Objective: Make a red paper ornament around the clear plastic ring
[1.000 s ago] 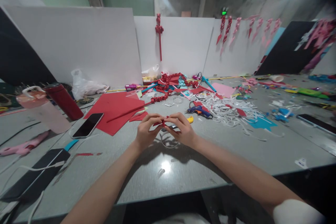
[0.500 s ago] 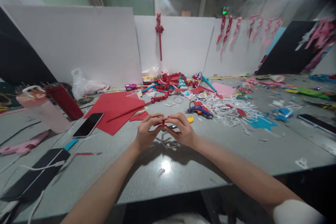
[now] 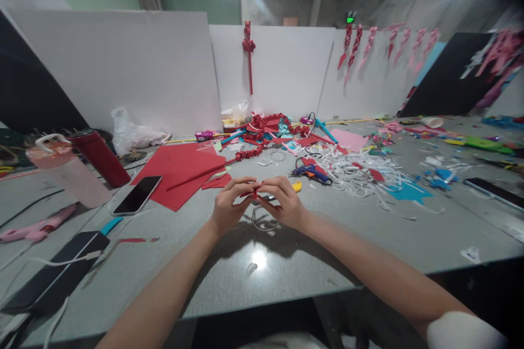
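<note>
Between my fingertips is a small red foam piece (image 3: 254,192), mostly hidden by the fingers. My left hand (image 3: 230,203) pinches it from the left, my right hand (image 3: 285,202) from the right, and the two hands almost meet. Under them a thin metal ring (image 3: 264,227) rests on the grey table (image 3: 311,278). A yellow-handled cutter (image 3: 297,186) lies partly behind my right hand. Just left of my hands are red foam sheets (image 3: 159,161) with a long thin red strip (image 3: 200,173) across them.
A blue glue gun (image 3: 313,173) and a heap of white strips (image 3: 352,174) lie to the right. At left stand a red flask (image 3: 100,158) and a pale bottle (image 3: 67,169), near a phone (image 3: 138,195) and a black power bank (image 3: 55,270). White boards (image 3: 282,76) stand behind.
</note>
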{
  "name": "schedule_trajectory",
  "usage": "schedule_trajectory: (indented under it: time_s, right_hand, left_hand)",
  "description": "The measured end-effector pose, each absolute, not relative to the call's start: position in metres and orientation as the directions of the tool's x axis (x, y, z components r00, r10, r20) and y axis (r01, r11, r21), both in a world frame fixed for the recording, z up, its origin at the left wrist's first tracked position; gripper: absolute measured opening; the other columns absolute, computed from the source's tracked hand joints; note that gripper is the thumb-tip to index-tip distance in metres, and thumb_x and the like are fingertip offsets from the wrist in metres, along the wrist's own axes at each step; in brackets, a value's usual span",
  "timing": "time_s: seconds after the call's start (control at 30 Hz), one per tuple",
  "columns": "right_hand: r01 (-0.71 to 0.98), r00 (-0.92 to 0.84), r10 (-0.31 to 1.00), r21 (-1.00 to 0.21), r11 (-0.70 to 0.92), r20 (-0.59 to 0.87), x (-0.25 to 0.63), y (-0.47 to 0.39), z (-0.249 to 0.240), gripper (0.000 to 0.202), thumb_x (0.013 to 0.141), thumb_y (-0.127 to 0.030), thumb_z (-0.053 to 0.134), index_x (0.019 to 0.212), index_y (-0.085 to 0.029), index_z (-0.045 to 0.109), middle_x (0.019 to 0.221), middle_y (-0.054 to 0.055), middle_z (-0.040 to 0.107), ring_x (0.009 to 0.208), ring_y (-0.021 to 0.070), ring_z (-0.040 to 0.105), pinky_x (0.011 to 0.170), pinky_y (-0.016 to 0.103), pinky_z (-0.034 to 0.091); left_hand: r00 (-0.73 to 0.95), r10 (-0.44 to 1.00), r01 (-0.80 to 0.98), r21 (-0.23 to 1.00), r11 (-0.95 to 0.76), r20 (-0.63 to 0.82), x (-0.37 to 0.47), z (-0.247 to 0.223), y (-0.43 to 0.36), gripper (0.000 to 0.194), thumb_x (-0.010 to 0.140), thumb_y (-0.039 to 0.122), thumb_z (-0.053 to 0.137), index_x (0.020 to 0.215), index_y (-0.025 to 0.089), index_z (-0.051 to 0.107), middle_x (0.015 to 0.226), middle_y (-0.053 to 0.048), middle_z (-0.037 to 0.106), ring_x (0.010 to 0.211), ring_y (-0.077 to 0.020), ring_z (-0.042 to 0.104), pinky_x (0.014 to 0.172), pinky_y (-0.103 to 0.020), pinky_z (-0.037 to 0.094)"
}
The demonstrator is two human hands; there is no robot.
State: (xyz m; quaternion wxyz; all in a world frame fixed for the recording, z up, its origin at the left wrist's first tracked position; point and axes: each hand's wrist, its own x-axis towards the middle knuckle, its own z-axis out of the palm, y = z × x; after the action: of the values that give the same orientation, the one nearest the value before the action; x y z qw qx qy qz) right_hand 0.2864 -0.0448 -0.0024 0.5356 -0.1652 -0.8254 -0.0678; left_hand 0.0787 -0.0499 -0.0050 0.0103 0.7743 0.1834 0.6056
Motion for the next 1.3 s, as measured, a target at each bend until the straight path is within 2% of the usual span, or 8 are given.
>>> schedule_trajectory:
  time_s: [0.53,0.8,0.97,1.1,1.3]
  right_hand:
    - [0.353,-0.393,0.178,-0.031,0.935,0.902,0.287,-0.043,-0.003,0.032,0.101,-0.017,0.072,0.129,-0.028,0.064,0.115,0.008,0.075,0.099,0.0253,0.071,0.085,0.043,0.056]
    - [0.339,-0.455,0.211,-0.051,0.939,0.865,0.292,-0.041,0.004,0.031,0.1,-0.02,0.073,0.129,-0.028,0.063,0.115,0.009,0.072,0.104,0.0259,0.07,0.089,0.044,0.058]
    - [0.305,-0.528,0.255,-0.099,0.947,0.81,0.295,-0.035,0.005,0.022,0.099,-0.021,0.073,0.118,-0.026,0.062,0.109,0.008,0.07,0.103,0.026,0.069,0.088,0.043,0.059]
    - [0.298,-0.56,0.248,-0.087,0.951,0.79,0.295,-0.034,0.005,0.013,0.101,-0.021,0.071,0.109,-0.025,0.061,0.107,0.008,0.07,0.1,0.0248,0.068,0.086,0.042,0.058]
    - [0.284,-0.558,0.214,-0.057,0.957,0.802,0.296,-0.034,0.007,0.012,0.104,-0.02,0.068,0.114,-0.024,0.063,0.115,0.01,0.072,0.104,0.0246,0.067,0.088,0.042,0.06]
  left_hand:
    - [0.211,0.3,0.28,0.237,-0.931,0.93,0.077,-0.008,-0.047,0.022,0.097,0.01,0.074,0.114,0.024,0.071,0.116,-0.008,0.082,0.118,-0.0228,0.076,0.099,-0.041,0.066]
    - [0.281,0.383,0.26,0.314,-0.913,0.88,0.073,-0.008,-0.045,0.025,0.098,0.011,0.071,0.12,0.023,0.073,0.125,-0.014,0.077,0.121,-0.025,0.076,0.096,-0.039,0.068]
    - [0.37,0.406,0.272,0.321,-0.907,0.835,0.071,-0.005,-0.043,0.026,0.094,0.009,0.075,0.117,0.022,0.073,0.12,-0.015,0.077,0.123,-0.0282,0.074,0.1,-0.046,0.067]
    - [0.38,0.396,0.278,0.305,-0.911,0.836,0.071,-0.005,-0.041,0.023,0.095,0.009,0.074,0.113,0.023,0.072,0.117,-0.013,0.077,0.121,-0.0268,0.073,0.1,-0.047,0.065]
    - [0.362,0.365,0.289,0.27,-0.919,0.858,0.07,-0.003,-0.039,0.016,0.098,0.016,0.074,0.111,0.023,0.07,0.114,-0.012,0.078,0.118,-0.0251,0.07,0.1,-0.049,0.063]
